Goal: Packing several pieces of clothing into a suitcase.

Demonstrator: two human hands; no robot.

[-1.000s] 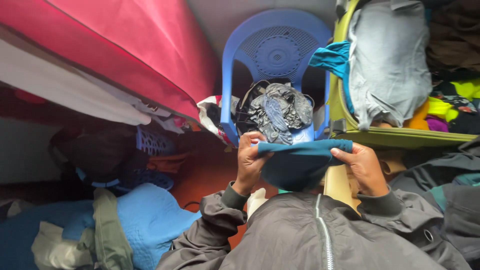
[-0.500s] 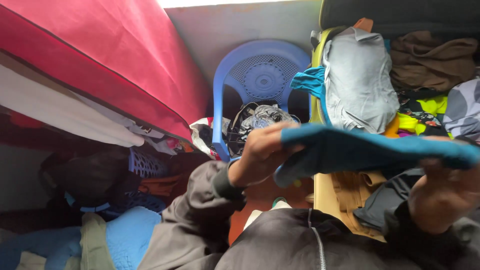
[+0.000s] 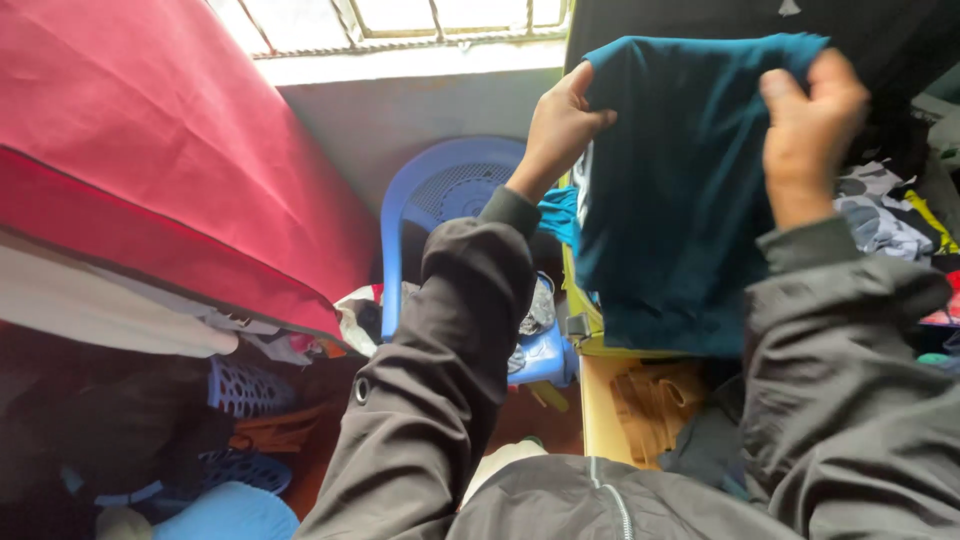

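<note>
Compared with half a second earlier, the teal garment [image 3: 680, 190] has gone from lying stretched level at chest height to hanging raised before the window grille [image 3: 400, 20]; both arms are now lifted. The left hand [image 3: 560, 125] is closed, pinching the garment's upper left corner; the right hand [image 3: 810, 130] is closed on the upper right edge, fingers curled over the fabric. The garment is soft, matt knit cloth, falling in a flat rectangular panel with light folds; the blue plastic chair [image 3: 420, 200], with its perforated moulded back, stands below and behind the left sleeve; the red fabric [image 3: 170, 150] is smooth and taut.
</note>
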